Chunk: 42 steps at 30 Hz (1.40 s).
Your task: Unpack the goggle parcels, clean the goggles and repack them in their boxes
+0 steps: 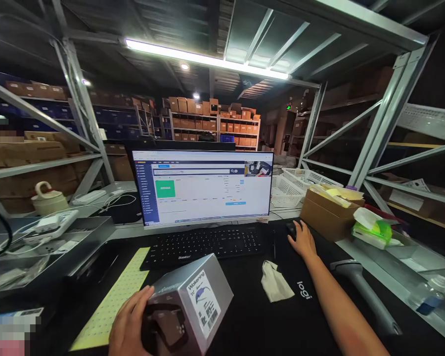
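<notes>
My left hand (131,321) grips the near left edge of a silver-grey product box (207,304). The box is tilted, its white label reads "Wakening" above an eyewear picture and a barcode, and dark glasses are printed on the front. My right hand (302,240) rests over a black computer mouse (290,229), which the fingers partly cover. A black keyboard (207,244) lies beyond the box. Between my hands is a crumpled beige cloth (276,283). Behind the keyboard a lit monitor (203,207) shows a web page with a green square.
A grey handheld scanner (367,294) lies right of my forearm, near a clear bottle (430,294). Farther back are a cardboard box (324,217), a green tissue pack (373,230) and white baskets (285,193). A yellow sticker sheet (111,301) lies at left beside a metal tray (92,232).
</notes>
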Available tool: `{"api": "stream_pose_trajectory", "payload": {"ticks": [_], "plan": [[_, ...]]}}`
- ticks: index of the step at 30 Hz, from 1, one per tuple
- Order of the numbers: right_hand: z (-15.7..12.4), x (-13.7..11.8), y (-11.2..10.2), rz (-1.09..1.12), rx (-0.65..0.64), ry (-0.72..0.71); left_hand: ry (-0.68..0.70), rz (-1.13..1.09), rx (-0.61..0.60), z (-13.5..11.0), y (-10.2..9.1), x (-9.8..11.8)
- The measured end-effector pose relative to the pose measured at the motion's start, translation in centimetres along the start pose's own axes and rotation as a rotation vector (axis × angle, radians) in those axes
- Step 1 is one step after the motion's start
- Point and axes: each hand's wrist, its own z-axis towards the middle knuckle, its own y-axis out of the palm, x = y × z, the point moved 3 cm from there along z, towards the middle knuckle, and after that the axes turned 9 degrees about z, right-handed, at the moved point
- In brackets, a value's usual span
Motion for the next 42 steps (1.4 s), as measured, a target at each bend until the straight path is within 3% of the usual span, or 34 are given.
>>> {"api": "stream_pose_trajectory", "payload": {"ticks": [3, 7, 10, 12, 14, 16, 20, 25, 29, 32, 37, 39, 42], "plan": [[-0.1, -1.7, -1.2, 0.070, 0.123, -0.074, -0.133, -0.096, -0.011, 0.2, -0.2, 0.0], [0.3, -5.2, -2.9, 0.185, 0.237, -0.183, -0.361, -0.370, -0.135, 0.2, -0.6, 0.6], [0.0, -8.7, -3.9, 0.281, 0.237, -0.310, -0.502, -0.775, -0.344, -0.5, -0.6, 1.6], [-0.9, -11.1, -4.5, 0.342, 0.207, -0.400, -0.501, -1.046, -0.546, -1.3, -0.6, 3.0], [-2.3, -13.1, -5.0, 0.392, 0.159, -0.488, -0.440, -1.183, -0.679, -2.1, -0.8, 4.6], [-3.9, -14.7, -5.3, 0.426, 0.104, -0.581, -0.400, -1.099, -0.693, -2.7, -0.9, 5.8], [-6.6, -16.8, -5.7, 0.440, 0.035, -0.733, -0.374, -0.706, -0.728, -3.5, -1.0, 7.3], [-7.6, -17.4, -6.8, 0.426, 0.026, -0.766, -0.210, -0.607, -0.794, -3.2, -1.7, 8.2], [-7.2, -17.1, -8.0, 0.397, 0.028, -0.738, -0.047, -0.588, -0.936, -2.0, -1.9, 6.0], [-6.8, -17.2, -9.1, 0.409, 0.003, -0.680, 0.050, -0.397, -0.993, 0.2, -2.6, 1.7], [-6.5, -19.5, -11.9, 0.463, -0.067, -0.663, -0.344, 0.014, -0.749, 3.9, -4.4, -6.8], [-6.1, -21.4, -13.0, 0.499, -0.096, -0.674, -0.478, 0.163, -0.692, 3.9, -4.6, -8.4], [-5.8, -25.6, -14.1, 0.592, -0.191, -0.737, -0.580, 0.307, -0.662, 3.2, -4.4, -8.7]]}}
